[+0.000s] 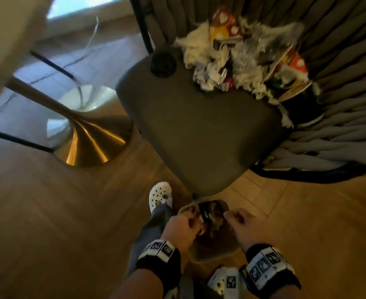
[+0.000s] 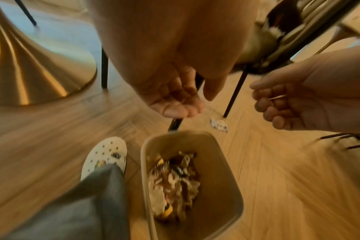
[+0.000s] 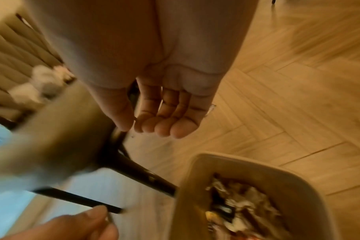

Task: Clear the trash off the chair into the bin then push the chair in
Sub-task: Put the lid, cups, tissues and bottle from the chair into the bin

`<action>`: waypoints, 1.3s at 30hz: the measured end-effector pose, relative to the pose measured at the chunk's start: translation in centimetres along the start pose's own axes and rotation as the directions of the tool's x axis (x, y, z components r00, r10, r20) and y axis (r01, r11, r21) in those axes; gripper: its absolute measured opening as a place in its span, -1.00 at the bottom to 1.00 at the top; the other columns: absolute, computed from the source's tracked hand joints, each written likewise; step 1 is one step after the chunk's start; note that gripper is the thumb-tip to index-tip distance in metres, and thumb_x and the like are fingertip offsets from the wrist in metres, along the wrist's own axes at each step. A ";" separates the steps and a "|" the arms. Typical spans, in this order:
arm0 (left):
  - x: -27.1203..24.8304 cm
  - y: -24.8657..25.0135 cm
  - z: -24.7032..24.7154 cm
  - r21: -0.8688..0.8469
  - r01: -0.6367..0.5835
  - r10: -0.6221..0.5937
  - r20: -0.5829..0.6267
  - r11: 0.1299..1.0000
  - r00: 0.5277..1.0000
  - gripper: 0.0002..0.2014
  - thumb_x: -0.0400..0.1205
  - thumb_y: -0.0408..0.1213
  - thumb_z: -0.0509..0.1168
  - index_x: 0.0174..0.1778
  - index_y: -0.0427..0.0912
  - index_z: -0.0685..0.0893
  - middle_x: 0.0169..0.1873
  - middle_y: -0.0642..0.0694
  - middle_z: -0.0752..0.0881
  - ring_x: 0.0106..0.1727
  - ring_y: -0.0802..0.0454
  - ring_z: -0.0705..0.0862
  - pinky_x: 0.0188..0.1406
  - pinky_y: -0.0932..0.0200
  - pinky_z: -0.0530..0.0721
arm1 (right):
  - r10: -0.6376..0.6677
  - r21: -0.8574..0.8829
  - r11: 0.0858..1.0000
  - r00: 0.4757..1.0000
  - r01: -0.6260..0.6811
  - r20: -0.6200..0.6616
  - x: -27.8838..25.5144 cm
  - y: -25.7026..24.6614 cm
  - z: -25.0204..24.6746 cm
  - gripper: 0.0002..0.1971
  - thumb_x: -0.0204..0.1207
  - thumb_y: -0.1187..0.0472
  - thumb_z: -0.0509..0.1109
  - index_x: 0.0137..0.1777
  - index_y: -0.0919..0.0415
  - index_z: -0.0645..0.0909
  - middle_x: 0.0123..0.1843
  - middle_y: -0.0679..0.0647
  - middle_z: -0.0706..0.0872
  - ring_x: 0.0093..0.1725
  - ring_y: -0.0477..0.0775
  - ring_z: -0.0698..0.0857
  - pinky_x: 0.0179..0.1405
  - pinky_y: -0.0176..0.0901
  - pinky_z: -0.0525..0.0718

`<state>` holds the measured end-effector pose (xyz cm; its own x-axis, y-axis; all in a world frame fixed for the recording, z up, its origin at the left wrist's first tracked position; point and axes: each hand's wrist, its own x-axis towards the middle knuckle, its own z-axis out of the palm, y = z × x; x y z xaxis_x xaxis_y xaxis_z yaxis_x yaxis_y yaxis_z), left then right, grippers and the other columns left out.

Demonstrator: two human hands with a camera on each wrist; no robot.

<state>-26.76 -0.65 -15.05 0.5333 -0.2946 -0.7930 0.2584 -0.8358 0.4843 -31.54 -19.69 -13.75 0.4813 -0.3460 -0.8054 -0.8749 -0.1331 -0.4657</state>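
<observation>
The grey cushioned chair (image 1: 199,126) carries a heap of trash (image 1: 242,61) at the back of its seat: white crumpled paper, clear plastic and red-orange wrappers. A black round lid (image 1: 163,63) lies beside the heap. The beige bin (image 1: 212,258) stands on the floor before the chair's front corner, part full of wrappers (image 2: 175,178). Both hands hover over it. My left hand (image 2: 181,104) hangs with loosely curled fingers and an empty palm. My right hand (image 3: 154,120) is likewise relaxed and empty.
A gold cone-shaped table base (image 1: 87,145) stands left of the chair. A small shiny wrapper (image 2: 218,125) lies on the wood floor by a chair leg. My white clogs (image 1: 160,197) flank the bin.
</observation>
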 end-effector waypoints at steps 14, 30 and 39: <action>6.3 14.8 -26.4 -0.019 -0.387 0.316 -0.539 0.922 0.781 -0.69 0.74 -0.09 0.28 0.41 0.07 0.53 0.16 0.06 0.62 0.04 0.22 0.66 0.09 0.18 0.70 | -0.324 -0.199 0.945 0.836 0.262 -0.443 6.8 -27.5 -8.3 -0.42 0.40 -0.03 0.53 0.37 0.03 0.40 0.47 0.19 0.37 0.42 0.24 0.44 0.28 0.11 0.54; 17.5 17.9 -32.4 0.225 0.030 0.088 -0.493 0.974 0.866 -0.21 0.51 0.04 0.54 0.62 0.13 0.30 0.59 -0.26 0.24 0.59 -0.43 0.23 0.50 -0.35 0.47 | -0.256 -0.363 0.930 0.816 0.061 -0.518 15.9 -31.3 -5.5 -0.52 0.48 0.12 0.46 0.37 0.22 0.48 0.44 0.32 0.41 0.39 0.42 0.42 0.36 0.24 0.44; 13.4 18.4 -30.9 -0.095 -0.226 0.135 -0.562 0.970 0.816 -0.12 0.38 0.20 0.59 0.56 0.08 0.34 0.50 -0.03 0.45 0.52 -0.02 0.40 0.41 0.11 0.40 | -0.170 -0.132 0.984 0.879 0.123 -0.446 9.1 -29.1 -6.6 -0.61 0.56 0.16 0.36 0.39 0.10 0.48 0.32 0.11 0.61 0.30 0.15 0.60 0.24 -0.06 0.54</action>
<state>10.02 -5.71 -5.35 0.9226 -0.0931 -0.3743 0.2068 -0.6998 0.6837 -2.04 -25.06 -5.14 0.5476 -0.6955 -0.4651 -0.8082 -0.2958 -0.5092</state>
